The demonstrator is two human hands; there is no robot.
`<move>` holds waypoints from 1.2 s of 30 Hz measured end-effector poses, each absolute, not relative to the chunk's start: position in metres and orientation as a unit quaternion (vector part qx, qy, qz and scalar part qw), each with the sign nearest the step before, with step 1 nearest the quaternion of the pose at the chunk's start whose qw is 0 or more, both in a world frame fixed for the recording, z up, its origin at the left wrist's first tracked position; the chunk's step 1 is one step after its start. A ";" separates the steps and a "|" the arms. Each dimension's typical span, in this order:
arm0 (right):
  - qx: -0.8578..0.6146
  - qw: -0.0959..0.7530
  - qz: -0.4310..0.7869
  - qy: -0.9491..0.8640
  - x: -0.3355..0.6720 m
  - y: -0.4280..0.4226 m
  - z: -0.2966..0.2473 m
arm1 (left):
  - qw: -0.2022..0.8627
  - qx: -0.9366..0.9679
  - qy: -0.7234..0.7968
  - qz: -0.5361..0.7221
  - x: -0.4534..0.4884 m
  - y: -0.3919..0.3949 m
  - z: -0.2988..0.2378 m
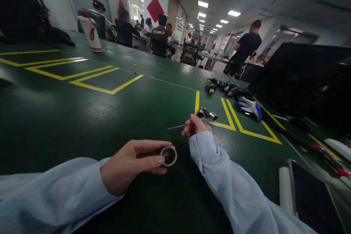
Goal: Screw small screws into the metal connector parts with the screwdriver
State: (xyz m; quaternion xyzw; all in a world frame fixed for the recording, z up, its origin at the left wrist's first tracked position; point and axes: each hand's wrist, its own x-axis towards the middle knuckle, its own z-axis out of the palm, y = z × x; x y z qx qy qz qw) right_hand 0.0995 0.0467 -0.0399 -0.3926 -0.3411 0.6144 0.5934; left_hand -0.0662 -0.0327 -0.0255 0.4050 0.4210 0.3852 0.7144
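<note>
Between the thumb and fingers of my left hand (128, 164) is a round metal ring-shaped part (169, 156), its dark hollow inside turned toward me. My right hand (196, 126) is closed around the handle of a thin screwdriver (178, 127). Its shaft points left, and the tip hangs above and apart from the metal part. Just beyond my right hand, shiny metal cylindrical parts (212, 116) lie inside a yellow-taped box on the green table (131, 117).
Cabled metal devices (211, 88) and blue-white gloves (249, 108) lie at the right. A tablet-like dark slab (315, 193) is near my right forearm. A white cup (91, 33) stands far left. A black screen-like object (304, 80) rises at right. Several people sit beyond.
</note>
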 end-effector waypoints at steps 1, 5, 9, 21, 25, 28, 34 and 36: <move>-0.362 0.607 0.618 -0.344 0.102 0.047 -0.035 | 0.707 0.400 0.427 0.398 -0.066 -0.032 -0.026; -0.258 0.623 0.608 -0.420 0.106 0.037 -0.012 | 0.693 0.377 0.439 0.429 -0.065 -0.030 -0.023; -0.283 0.598 0.539 -0.521 0.099 0.017 0.003 | 0.697 0.349 0.439 0.446 -0.064 -0.031 -0.020; -0.254 0.525 0.309 -0.751 0.097 -0.004 0.005 | 0.703 0.339 0.427 0.458 -0.065 -0.030 -0.017; -0.227 0.505 0.218 -0.804 0.096 -0.007 0.008 | 0.704 0.332 0.424 0.463 -0.064 -0.031 -0.017; -0.207 0.488 0.172 -0.830 0.094 -0.010 0.011 | 0.693 0.326 0.443 0.466 -0.062 -0.032 -0.016; -0.191 0.446 0.142 -0.863 0.091 -0.013 0.009 | 0.665 0.358 0.474 0.453 -0.060 -0.032 -0.013; -0.187 0.444 0.137 -0.865 0.090 -0.013 0.006 | 0.658 0.367 0.482 0.447 -0.061 -0.032 -0.013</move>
